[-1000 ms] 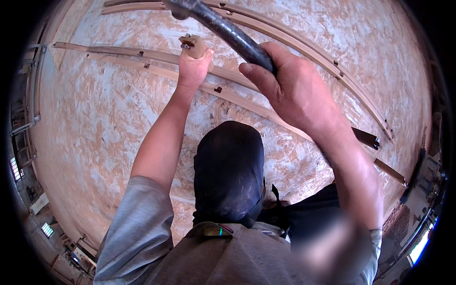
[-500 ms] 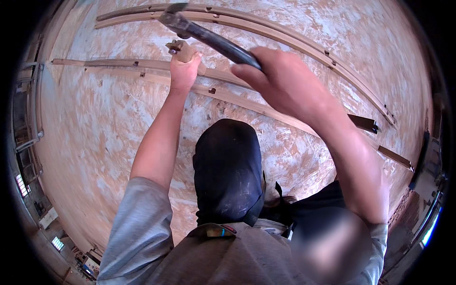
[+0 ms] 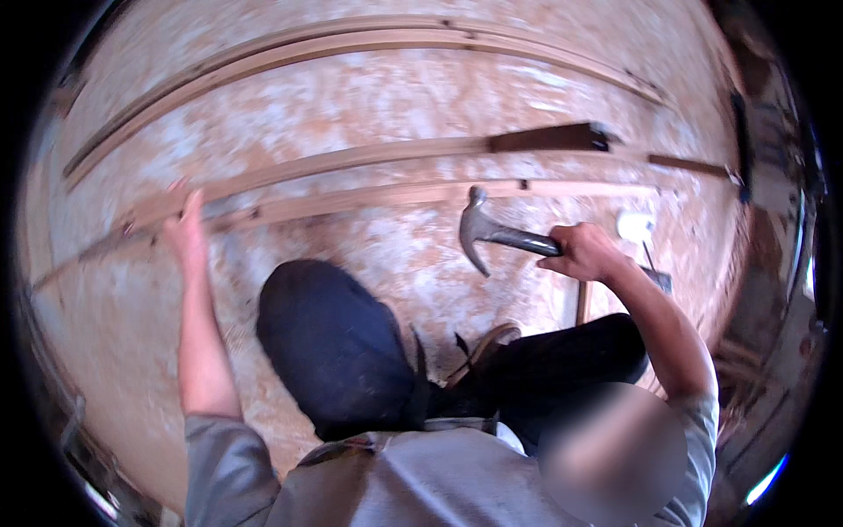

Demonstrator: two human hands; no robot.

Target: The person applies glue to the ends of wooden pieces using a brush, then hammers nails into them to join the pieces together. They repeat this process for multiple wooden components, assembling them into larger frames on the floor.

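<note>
My right hand [image 3: 587,252] is wrapped round the dark handle of a claw hammer [image 3: 475,227]. The hammer hangs above the board to the right of my knee, claw toward me. Out to the left, my left hand [image 3: 186,230] grips a long wooden rail [image 3: 351,163] near its left end, somewhat blurred by motion. This rail runs rightward to a dark brown end [image 3: 553,137]. On its near side lies a second wooden rail [image 3: 369,201] with small dark notches, close alongside.
Two more long rails [image 3: 351,42] lie side by side farther off. A thin dark strip [image 3: 694,164] extends at the right. A small white container [image 3: 634,227] stands on the pale, blotchy board [image 3: 351,97]. My bent knee [image 3: 329,342] is close in front.
The hammer has come down and to the right, away from the rail's end. My left hand has lowered the raised rail end toward the board at the left. The view has shifted rightward.
</note>
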